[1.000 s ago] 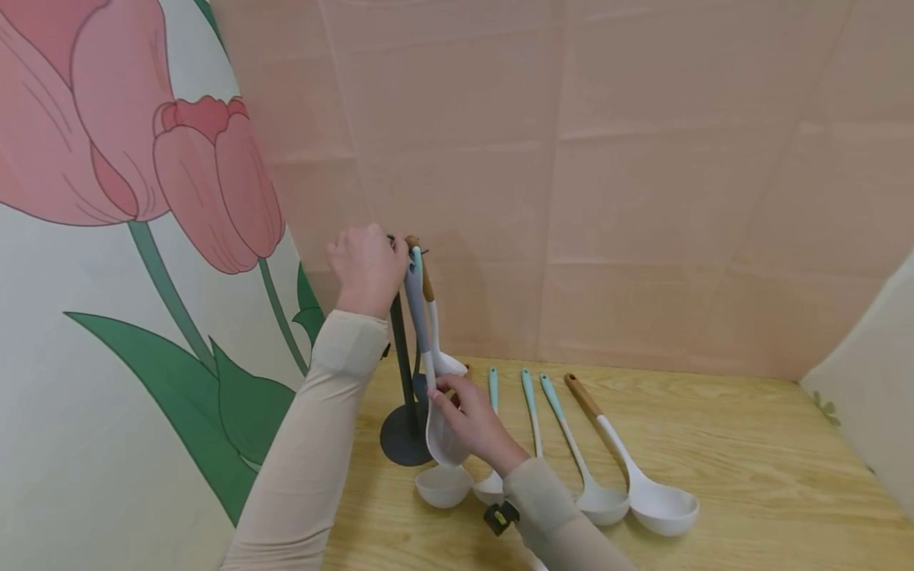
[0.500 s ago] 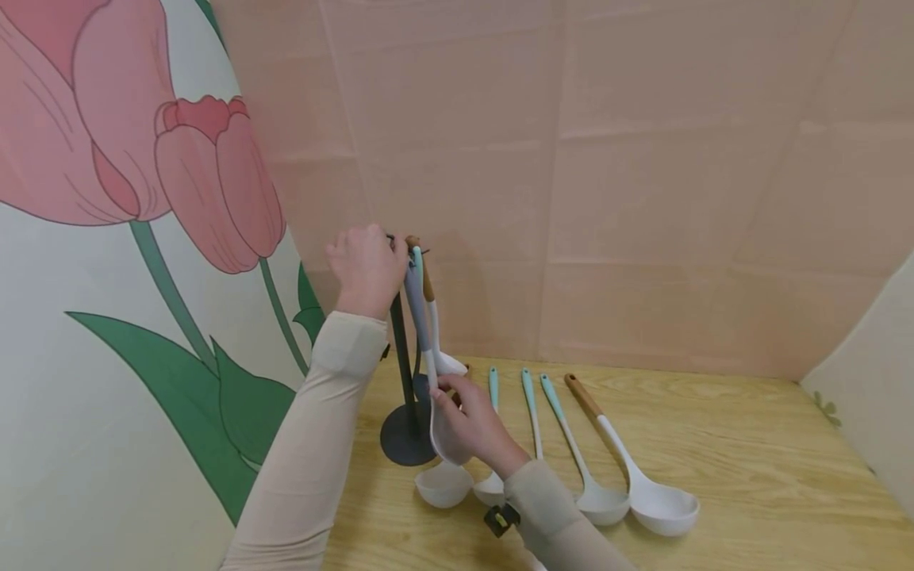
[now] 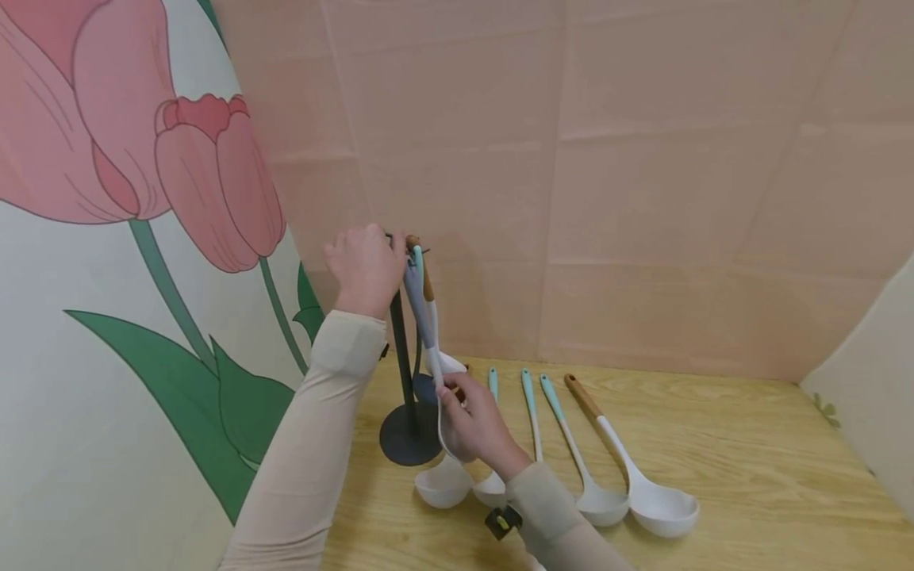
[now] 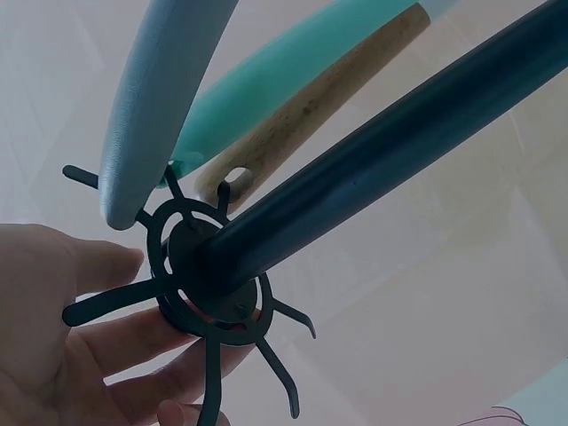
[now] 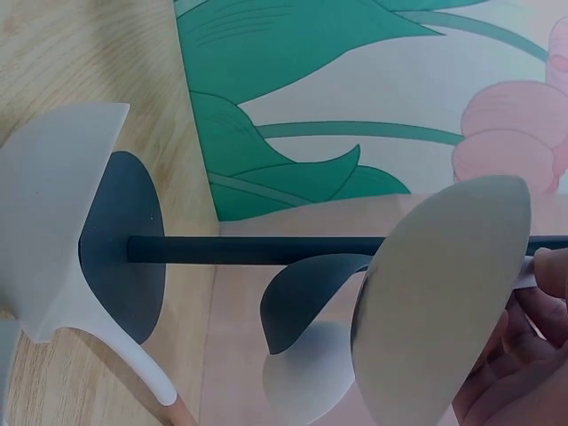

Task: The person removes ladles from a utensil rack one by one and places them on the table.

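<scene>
My left hand (image 3: pixel 366 270) holds the top of a black utensil stand (image 3: pixel 408 438), its fingers behind the hook ring (image 4: pixel 155 257) in the left wrist view. My right hand (image 3: pixel 474 416) pinches a ladle (image 3: pixel 420 301) with a grey-blue handle by its white neck, just above the bowl (image 5: pixel 444 302). The top of that handle (image 4: pixel 151 124) overlaps a hook, whose tip shows on the far side. Hanging beside it are a ladle with a wooden handle (image 4: pixel 337 98), one with a teal handle (image 4: pixel 275 71) and a dark ladle (image 5: pixel 306 297).
On the wood-look table (image 3: pixel 771 460), right of the stand, lie several white ladles, among them a teal-handled ladle (image 3: pixel 603 503) and a wooden-handled ladle (image 3: pixel 664 507). A white bowl (image 3: pixel 444 484) sits before the stand's base. A pink cloth wall (image 3: pixel 678 198) rises behind.
My right hand has shifted slightly to the right, swinging the grey-blue ladle's bowl that way and baring more of the stand's base. The left hand stays at the stand's top.
</scene>
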Demonstrator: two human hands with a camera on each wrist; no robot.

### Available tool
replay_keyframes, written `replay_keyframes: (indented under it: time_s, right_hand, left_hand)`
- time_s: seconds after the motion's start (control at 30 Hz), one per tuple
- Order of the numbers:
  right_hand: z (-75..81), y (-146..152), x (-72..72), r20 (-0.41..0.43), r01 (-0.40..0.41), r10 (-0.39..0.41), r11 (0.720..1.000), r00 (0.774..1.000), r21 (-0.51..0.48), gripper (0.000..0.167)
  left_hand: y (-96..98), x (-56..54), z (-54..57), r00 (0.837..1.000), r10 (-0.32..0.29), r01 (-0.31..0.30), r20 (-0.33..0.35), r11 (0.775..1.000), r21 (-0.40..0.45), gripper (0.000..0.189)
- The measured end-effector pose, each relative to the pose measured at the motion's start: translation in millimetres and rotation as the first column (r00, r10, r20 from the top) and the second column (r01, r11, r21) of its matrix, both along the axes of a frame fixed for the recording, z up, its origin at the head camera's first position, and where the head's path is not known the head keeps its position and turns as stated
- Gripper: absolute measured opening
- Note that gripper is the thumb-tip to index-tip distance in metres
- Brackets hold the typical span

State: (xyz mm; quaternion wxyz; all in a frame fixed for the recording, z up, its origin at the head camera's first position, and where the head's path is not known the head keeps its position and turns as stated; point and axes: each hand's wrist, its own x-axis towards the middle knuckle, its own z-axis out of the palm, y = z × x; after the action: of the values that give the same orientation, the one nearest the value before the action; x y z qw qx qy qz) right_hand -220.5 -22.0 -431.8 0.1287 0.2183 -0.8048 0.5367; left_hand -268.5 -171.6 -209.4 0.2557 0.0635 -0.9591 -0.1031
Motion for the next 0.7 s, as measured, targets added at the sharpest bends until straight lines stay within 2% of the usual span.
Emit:
replay_keyframes:
  time_s: [0.2,0.53,0.7]
  right_hand:
    - [-0.9,1.0,-0.8,0.010,0.012,-0.012,1.000,1.000,-0.011,0.012]
    - [-0.2,2.2,-0.2,-0.008,0.001,-0.001,1.000,1.000,-0.022,0.014]
    - [-1.3,3.1,-0.1,-0.028,0.000,0.000,1.000,1.000,-0.024,0.014]
  left_hand:
    - [1.1,0.3,-0.2,1.000,0.006,-0.006,-0.001,1.000,-0.009,0.056]
    - [-0.1,-3.0,-2.9,0.999,0.011,-0.012,-0.050,0.999,-0.037,0.057]
    - [0.4,-3.1,-3.1,0.999,0.010,-0.011,-0.049,0.999,-0.030,0.055]
